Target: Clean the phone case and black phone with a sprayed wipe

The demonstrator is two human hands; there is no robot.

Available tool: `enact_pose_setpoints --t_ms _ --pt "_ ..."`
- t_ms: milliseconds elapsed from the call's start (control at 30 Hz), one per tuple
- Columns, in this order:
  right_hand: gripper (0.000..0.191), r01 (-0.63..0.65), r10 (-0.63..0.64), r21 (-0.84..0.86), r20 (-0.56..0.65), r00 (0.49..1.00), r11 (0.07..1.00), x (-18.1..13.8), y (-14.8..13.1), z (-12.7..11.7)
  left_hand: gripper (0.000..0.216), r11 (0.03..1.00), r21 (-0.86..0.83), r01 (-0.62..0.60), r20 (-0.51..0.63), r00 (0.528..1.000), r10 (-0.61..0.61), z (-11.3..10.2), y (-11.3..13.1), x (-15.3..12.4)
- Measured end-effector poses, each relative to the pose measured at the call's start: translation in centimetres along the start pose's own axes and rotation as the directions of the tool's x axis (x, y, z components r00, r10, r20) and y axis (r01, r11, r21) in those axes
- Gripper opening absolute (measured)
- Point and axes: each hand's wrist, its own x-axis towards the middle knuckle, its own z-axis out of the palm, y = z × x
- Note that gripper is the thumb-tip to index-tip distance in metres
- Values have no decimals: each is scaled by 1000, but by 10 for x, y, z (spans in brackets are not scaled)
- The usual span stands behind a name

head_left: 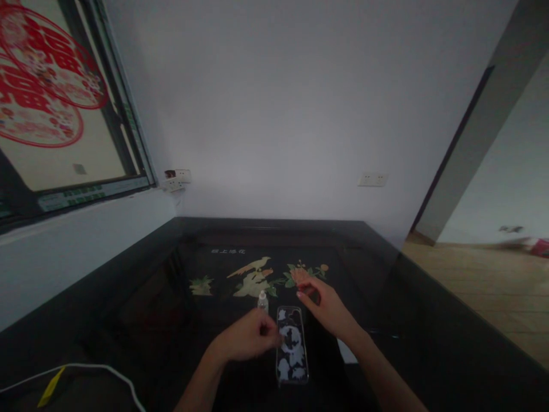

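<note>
A clear phone case (295, 359) with white patterns and a white ring lies on the dark table. My left hand (249, 337) is at its left edge, fingers curled and pressed together over the ring's side. Whatever may be in that pinch is too small to make out. Beyond this hand stands a small clear bottle (263, 300) with a white cap, its lower part hidden. My right hand (328, 303) hovers above and right of the case. Its fingers are bent, with a gap between thumb and forefinger, and I see nothing held there.
The glossy black table (141, 286) carries a printed bird-and-flower design. A white cable (100, 367) with a yellow tag (51, 389) lies at the left front. Partly under my right forearm is a white item (347, 352). Wall sockets (373, 179) sit behind the table.
</note>
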Motion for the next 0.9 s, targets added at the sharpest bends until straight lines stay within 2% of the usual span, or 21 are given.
enact_pose_setpoints --t_ms 33,100,167,233,333,467,600,733,900 --pt "12 -14 15 -48 29 999 999 -6 8 -10 45 998 28 48 66 997 -49 8 1 2" --pt "12 -37 42 -171 26 999 985 -20 25 -28 38 983 123 136 55 988 -144 22 1 6" --pt "12 -73 63 -310 -43 997 948 -35 45 -43 37 941 303 150 -55 989 -140 30 -1 9" --pt "15 -135 112 -397 -80 990 908 -50 63 -51 38 868 471 157 -179 981 -80 34 -2 12" --pt "21 -240 203 -443 -129 971 864 -71 82 -53 43 779 585 225 -305 951 -46 36 -1 15" --pt "29 -283 242 -429 -149 959 858 -85 87 -50 43 730 625 276 -339 938 -64 39 -2 19" --pt "29 -263 255 -385 -72 964 885 -86 85 -53 40 716 641 276 -332 941 -65 39 -5 20" --pt "25 -284 304 -362 -1 953 888 -86 85 -56 33 760 603 243 -313 948 -55 38 -8 22" --pt "23 -314 331 -336 -7 944 888 -85 82 -55 28 828 528 186 -333 943 1 37 -7 23"
